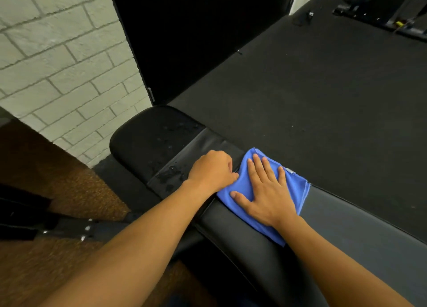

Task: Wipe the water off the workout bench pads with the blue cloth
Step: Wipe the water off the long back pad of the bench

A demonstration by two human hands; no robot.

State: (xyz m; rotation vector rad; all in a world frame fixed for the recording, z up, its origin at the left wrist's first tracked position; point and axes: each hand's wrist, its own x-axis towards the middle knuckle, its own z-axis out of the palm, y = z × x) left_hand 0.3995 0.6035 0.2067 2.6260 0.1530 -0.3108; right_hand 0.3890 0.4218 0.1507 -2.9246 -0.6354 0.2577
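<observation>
One blue cloth point(265, 191), folded, is spread across the near end of the long back pad point(346, 233) of a black workout bench, just beside the gap to the shorter seat pad point(150, 136); two pads are counted. The right hand point(265, 191) is laid flat on the cloth, fingers straight and slightly spread. The left hand point(212, 170) is curled at the cloth's left edge, where the fabric appears to be pinched. Scattered water droplets point(168, 170) are seen on the seat pad. A white brick wall point(57, 64) and dark rubber floor point(300, 87) are shown behind.
</observation>
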